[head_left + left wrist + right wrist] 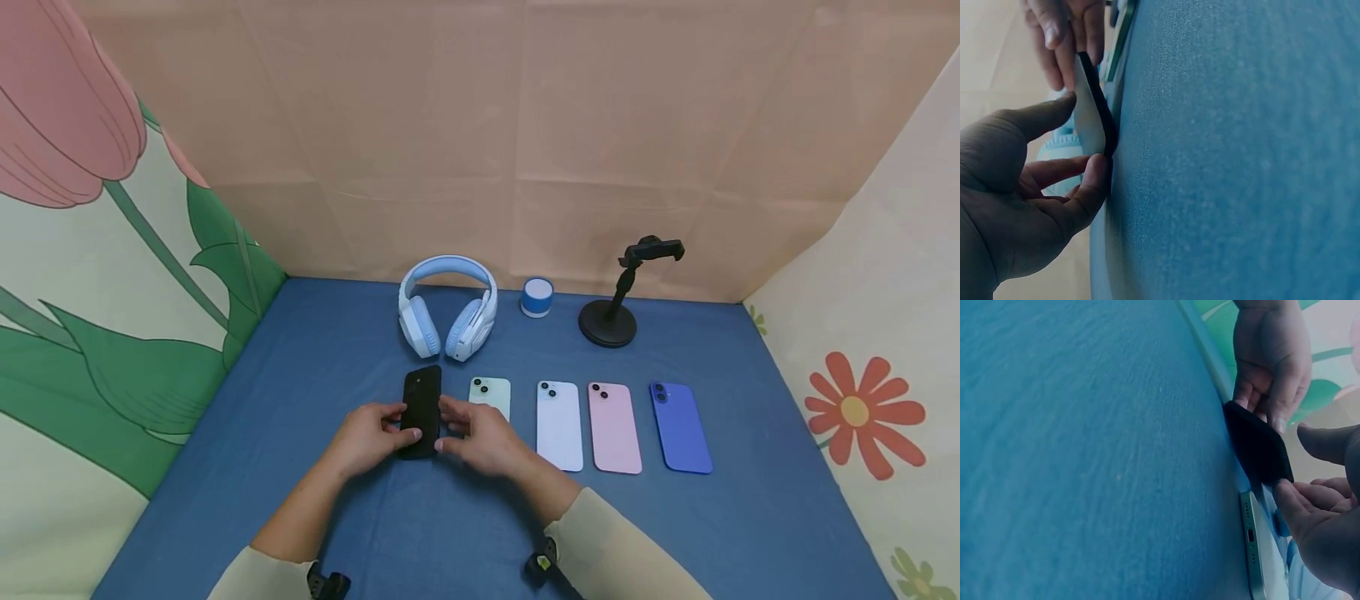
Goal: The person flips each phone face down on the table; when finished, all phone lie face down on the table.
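A black smartphone [422, 410] is at the left end of a row of phones, on the blue cloth [390, 517]; it is tilted, with its left edge close to the cloth and its right side raised. The left hand [369, 439] pinches it by the left side, between thumb and bent fingers. The right hand [483, 435] is partly open: its fingertips touch the right edge, while the thumb stands apart, so it does not grip. Just beside, and partly covered by the right hand, lies a mint-green smartphone [492, 392]; then come a white smartphone [559, 427], a pink smartphone [615, 428] and a blue smartphone [682, 428], all with their rear cameras upward. Behind the row stand light-blue headphones [470, 327], a small blue-and-white cylinder [537, 297] and a black phone stand [609, 323].
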`<action>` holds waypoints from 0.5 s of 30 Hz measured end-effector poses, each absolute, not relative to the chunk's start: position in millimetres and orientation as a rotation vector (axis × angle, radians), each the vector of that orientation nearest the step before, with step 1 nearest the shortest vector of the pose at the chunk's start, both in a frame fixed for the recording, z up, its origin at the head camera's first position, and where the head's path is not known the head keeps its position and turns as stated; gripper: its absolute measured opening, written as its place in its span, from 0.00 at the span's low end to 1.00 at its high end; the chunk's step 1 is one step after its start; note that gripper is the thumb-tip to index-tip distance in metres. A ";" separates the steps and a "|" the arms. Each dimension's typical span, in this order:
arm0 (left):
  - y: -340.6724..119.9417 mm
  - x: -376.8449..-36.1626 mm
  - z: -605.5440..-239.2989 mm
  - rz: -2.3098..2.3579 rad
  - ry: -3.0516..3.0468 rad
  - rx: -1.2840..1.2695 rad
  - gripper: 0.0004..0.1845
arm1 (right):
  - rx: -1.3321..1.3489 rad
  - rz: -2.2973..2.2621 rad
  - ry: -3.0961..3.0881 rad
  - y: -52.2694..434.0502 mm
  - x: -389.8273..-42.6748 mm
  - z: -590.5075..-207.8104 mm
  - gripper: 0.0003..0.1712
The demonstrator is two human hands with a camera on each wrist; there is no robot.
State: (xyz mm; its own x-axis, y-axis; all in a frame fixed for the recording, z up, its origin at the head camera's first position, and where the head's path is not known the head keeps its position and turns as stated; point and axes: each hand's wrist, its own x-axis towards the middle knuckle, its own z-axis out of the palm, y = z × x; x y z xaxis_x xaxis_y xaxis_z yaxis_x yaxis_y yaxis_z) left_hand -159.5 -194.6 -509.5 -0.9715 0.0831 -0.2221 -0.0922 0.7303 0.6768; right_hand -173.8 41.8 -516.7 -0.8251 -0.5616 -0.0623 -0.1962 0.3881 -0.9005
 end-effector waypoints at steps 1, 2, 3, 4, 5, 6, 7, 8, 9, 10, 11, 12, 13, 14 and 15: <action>-194.6 -159.4 -509.4 1.074 2.693 -0.004 0.34 | -0.648 -1.458 2.257 41.8 -173.6 -516.6 0.41; -194.5 -159.3 -508.8 1.078 2.688 -0.001 0.34 | -0.643 -1.491 2.228 41.8 -173.5 -516.6 0.41; -194.7 -159.2 -508.5 1.084 2.682 -0.001 0.34 | -0.638 -1.520 2.199 41.7 -173.4 -516.1 0.40; -194.9 -159.1 -508.3 1.087 2.677 -0.004 0.34 | -0.638 -1.542 2.177 41.6 -173.4 -515.7 0.40; -195.4 -159.0 -508.2 1.092 2.668 -0.008 0.33 | -0.637 -1.564 2.153 41.5 -173.4 -515.2 0.39; -195.7 -159.0 -507.9 1.095 2.661 -0.010 0.33 | -0.638 -1.583 2.132 41.3 -173.5 -514.6 0.39; -196.2 -159.1 -508.0 1.099 2.654 -0.014 0.33 | -0.639 -1.601 2.110 41.1 -173.6 -513.8 0.39; -196.6 -159.1 -507.9 1.106 2.643 -0.024 0.33 | -0.642 -1.615 2.095 40.9 -173.6 -513.5 0.38; -197.0 -159.2 -507.8 1.112 2.634 -0.035 0.33 | -0.641 -1.628 2.077 40.7 -173.7 -512.9 0.38; -197.2 -159.2 -507.4 1.116 2.625 -0.042 0.33 | -0.644 -1.640 2.062 40.4 -173.9 -512.6 0.38; -197.4 -159.1 -507.2 1.121 2.617 -0.041 0.34 | -0.644 -1.649 2.046 40.0 -174.0 -512.2 0.38; -197.7 -159.2 -507.0 1.124 2.614 -0.043 0.34 | -0.646 -1.659 2.032 39.7 -174.2 -512.1 0.38; -197.8 -159.3 -506.4 1.131 2.612 -0.045 0.34 | -0.648 -1.666 2.018 39.0 -174.3 -512.5 0.38; -197.7 -159.3 -505.4 1.138 2.612 -0.047 0.34 | -0.650 -1.672 2.003 38.3 -174.5 -512.7 0.38; -197.6 -159.5 -504.4 1.141 2.615 -0.043 0.35 | -0.648 -1.673 1.988 37.6 -174.6 -512.7 0.38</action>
